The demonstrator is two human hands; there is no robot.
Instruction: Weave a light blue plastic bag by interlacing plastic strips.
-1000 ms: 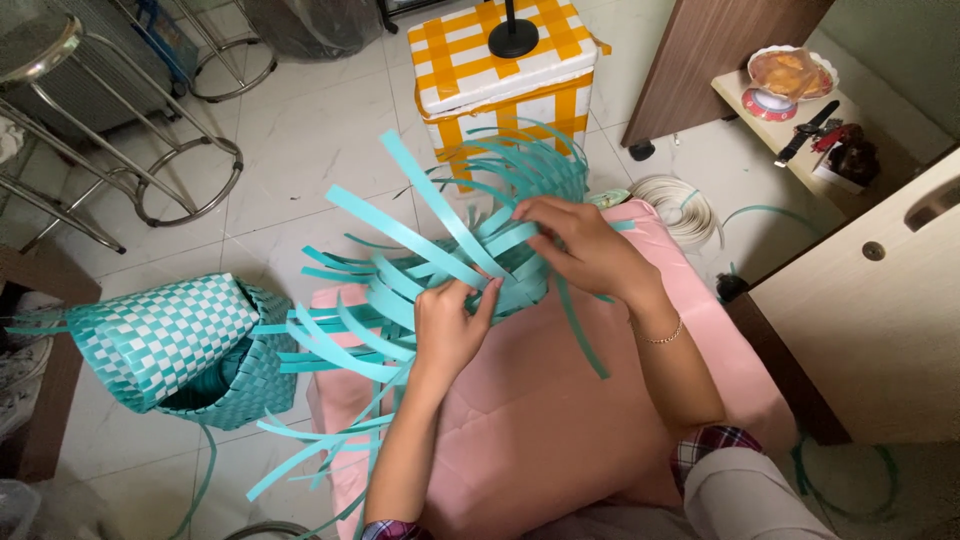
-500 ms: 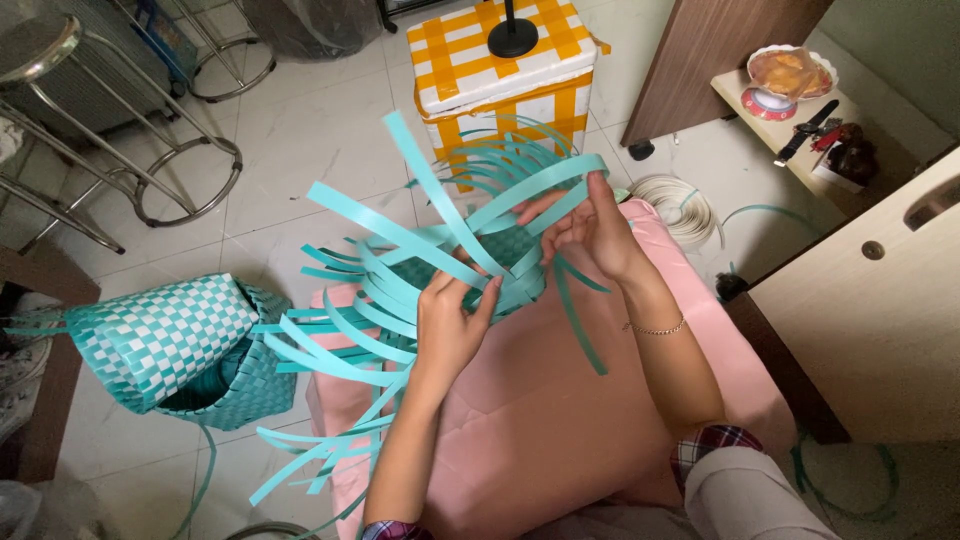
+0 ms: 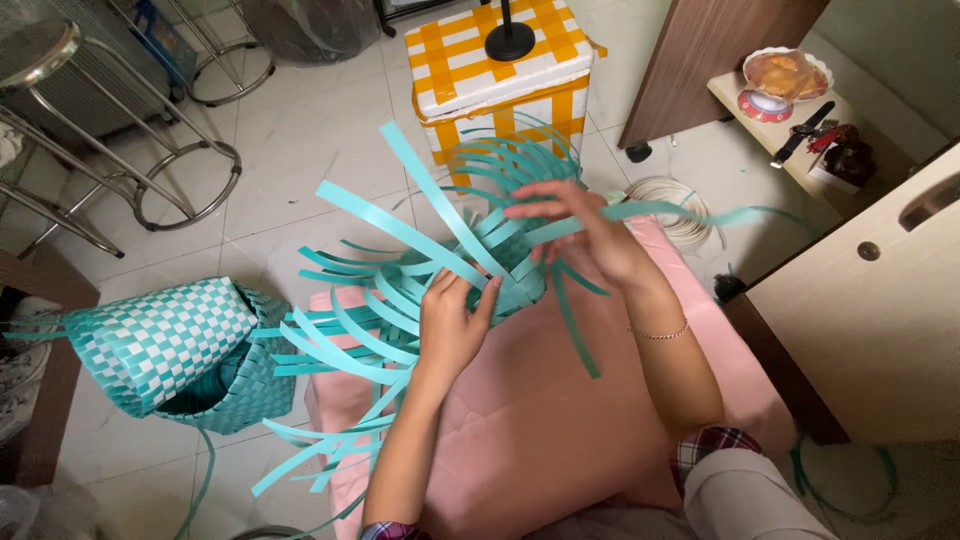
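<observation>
While my left hand point(image 3: 452, 325) pinches the woven teal base point(image 3: 500, 270) at centre frame, fingers closed on the crossing strips, my right hand point(image 3: 585, 235) sits just above it, fingers half-curled around one long teal strip point(image 3: 690, 212) that runs off toward the right edge. The work rests over a pink cushion point(image 3: 560, 420) on my lap.

To do this step well, I'd judge: keep the left pinch tight so the finished crossings don't slip, pull the strip flat, no twist, snug it against its neighbour before letting go.

Counts: one half-woven piece, loose strips fanning out, too many and overlapping to count exactly, well over a dozen. One finished teal-and-white checked basket point(image 3: 165, 350) on its side, lower left. One yellow-and-white checked box point(image 3: 505, 80) at top centre. Two metal stools point(image 3: 120, 150) upper left. One coil of pale cord point(image 3: 675, 200) just right of my right hand. One bracelet point(image 3: 660, 332) on my right wrist.
</observation>
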